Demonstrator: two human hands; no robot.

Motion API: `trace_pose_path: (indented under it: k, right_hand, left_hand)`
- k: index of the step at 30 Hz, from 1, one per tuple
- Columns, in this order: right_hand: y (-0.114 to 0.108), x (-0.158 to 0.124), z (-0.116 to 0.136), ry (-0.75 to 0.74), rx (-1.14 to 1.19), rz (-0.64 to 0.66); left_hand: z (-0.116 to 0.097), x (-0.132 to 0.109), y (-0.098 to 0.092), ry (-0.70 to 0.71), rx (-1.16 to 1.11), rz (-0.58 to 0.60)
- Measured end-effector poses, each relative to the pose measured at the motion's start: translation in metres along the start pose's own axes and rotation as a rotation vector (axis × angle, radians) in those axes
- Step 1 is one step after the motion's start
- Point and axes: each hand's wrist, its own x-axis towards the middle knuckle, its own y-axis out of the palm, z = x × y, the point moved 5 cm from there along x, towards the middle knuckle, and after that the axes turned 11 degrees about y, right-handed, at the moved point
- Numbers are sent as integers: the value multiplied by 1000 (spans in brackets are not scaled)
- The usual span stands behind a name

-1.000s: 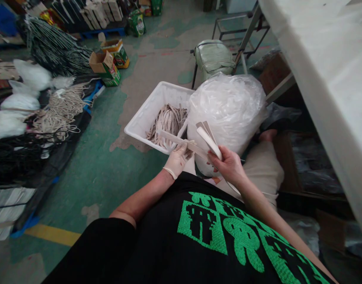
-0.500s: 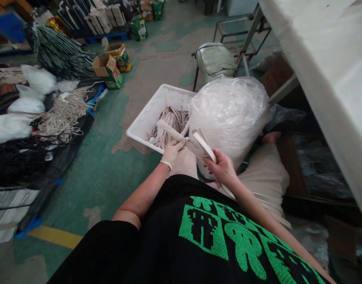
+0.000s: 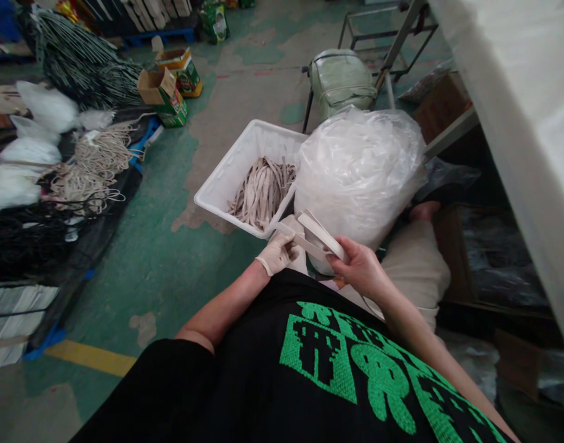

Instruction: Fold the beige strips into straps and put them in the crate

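**Workshop floor, seated station: strips held over bin**

Setting: green painted floor (image 3: 162,258), worn to bare patches. Seen from above by a seated person in a black shirt with green print.

1. Left hand (image 3: 277,253): gloved, thumb and fingers pinched on the near end of the strips (image 3: 321,234).
2. Right hand (image 3: 360,267): bare, closed around the same strips, whose pale flat ends fan up and away from the fist.
3. Strips: held between both hands, in the air just in front of the body, above the near corner of the bin (image 3: 226,178).
4. Bin: white, on the floor, with a heap (image 3: 261,191) of like beige pieces inside.
5. Bag (image 3: 360,166): clear plastic, full, touching the bin's right side.
6. Stool (image 3: 339,80): green seat, beyond the bag.
7. Desk (image 3: 516,123): white edge, far right.
8. Cord (image 3: 92,166) and cartons (image 3: 164,92): piled at left, well apart from the hands.

Risk note: the fanned ends look loosely gathered. If the left pinch slackens, a strip could slide out and fall past the bin rim to the floor. The glove may dull feel for one thin piece.
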Motion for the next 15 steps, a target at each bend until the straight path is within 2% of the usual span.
trace_pose_path:
  k: [4, 10, 15]
  right_hand:
    - [-3, -10, 0, 7, -20, 66]
    - [15, 1, -5, 11, -59, 1]
    - [18, 0, -9, 10, -32, -2]
  left_hand:
    - [8, -8, 2, -63, -14, 35]
    - [25, -15, 7, -116, -38, 43]
    - [23, -19, 5, -121, -83, 32]
